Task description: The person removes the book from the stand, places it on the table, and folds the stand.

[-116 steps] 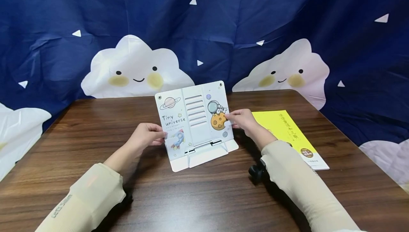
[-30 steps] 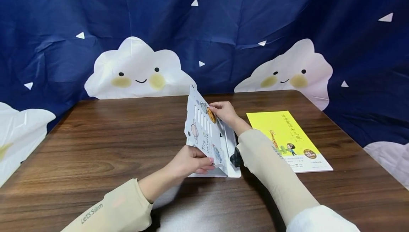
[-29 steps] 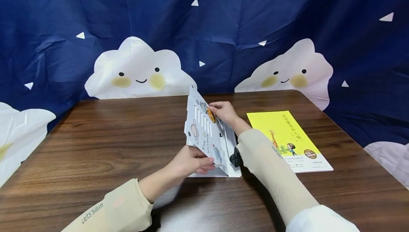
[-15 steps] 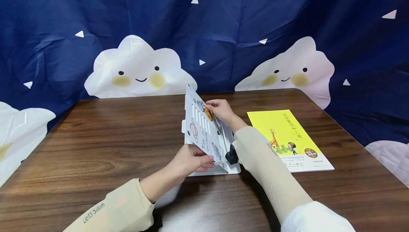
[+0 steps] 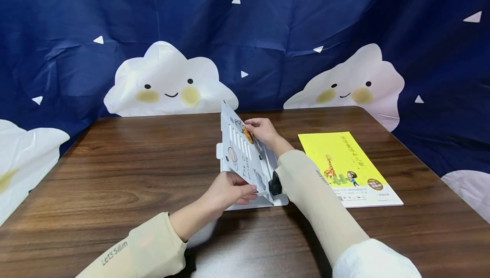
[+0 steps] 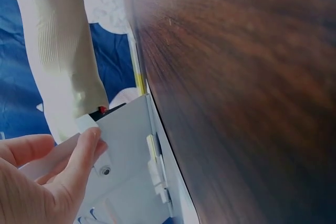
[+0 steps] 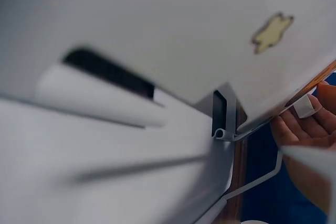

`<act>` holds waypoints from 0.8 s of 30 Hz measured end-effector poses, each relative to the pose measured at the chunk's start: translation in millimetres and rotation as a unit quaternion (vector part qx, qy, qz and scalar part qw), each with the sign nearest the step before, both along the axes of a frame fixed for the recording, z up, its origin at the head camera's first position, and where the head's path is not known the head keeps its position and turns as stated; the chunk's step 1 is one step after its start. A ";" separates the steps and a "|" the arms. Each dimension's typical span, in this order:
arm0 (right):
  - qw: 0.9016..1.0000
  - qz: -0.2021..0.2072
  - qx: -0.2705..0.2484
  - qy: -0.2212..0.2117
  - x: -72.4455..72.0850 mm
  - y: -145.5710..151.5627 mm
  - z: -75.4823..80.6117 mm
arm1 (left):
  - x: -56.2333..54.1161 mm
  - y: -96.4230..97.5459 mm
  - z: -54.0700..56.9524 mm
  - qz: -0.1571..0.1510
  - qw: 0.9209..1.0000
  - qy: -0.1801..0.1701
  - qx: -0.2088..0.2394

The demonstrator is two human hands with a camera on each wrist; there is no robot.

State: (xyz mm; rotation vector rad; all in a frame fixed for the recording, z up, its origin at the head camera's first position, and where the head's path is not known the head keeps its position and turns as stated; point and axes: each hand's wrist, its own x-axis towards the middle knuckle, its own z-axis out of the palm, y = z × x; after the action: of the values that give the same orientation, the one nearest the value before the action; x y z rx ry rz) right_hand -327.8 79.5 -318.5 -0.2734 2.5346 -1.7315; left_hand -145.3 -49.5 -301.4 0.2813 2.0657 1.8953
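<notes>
A white book stand [image 5: 239, 161] printed with "Tiny universe", a planet and an astronaut stands on the table, turned sideways in the head view. Its slotted panel leans up from a flat base plate [image 5: 245, 204]. My left hand [image 5: 227, 190] pinches the panel's near edge between thumb and fingers, also plain in the left wrist view, where the panel's grey-white back [image 6: 131, 150] shows. At the far edge, beside the orange moon picture, my right hand [image 5: 264, 132] pinches the panel. The right wrist view shows a wire arm [image 7: 254, 183] and dark slots near the hinge.
A yellow book [image 5: 321, 146] with a giraffe and child on its cover lies flat right of the stand, partly behind my right sleeve [image 5: 306, 188]. The brown wooden table [image 5: 134, 163] ends at a blue curtain [image 5: 264, 22] with smiling clouds.
Since the oldest frame, the stand has turned from facing me to sideways, and both hands have moved to its near and far edges. Lately it has shifted slightly left.
</notes>
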 end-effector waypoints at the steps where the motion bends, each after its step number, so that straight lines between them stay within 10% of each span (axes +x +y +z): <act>1: 1.000 0.002 -0.001 -0.003 0.6 0.6 0.2 | -0.2 -0.3 0.1 -0.002 1.000 0.001 0.001; 24: 0.997 0.042 0.054 0.026 35.1 9.5 19.6 | -0.4 -13.6 1.9 -0.041 0.999 0.012 -0.026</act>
State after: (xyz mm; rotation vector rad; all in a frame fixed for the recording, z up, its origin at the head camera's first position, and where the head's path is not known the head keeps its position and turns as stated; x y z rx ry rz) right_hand -292.7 89.1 -298.9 -0.4157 2.6007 -1.5727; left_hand -145.7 -63.1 -299.5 0.3714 2.0834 1.7954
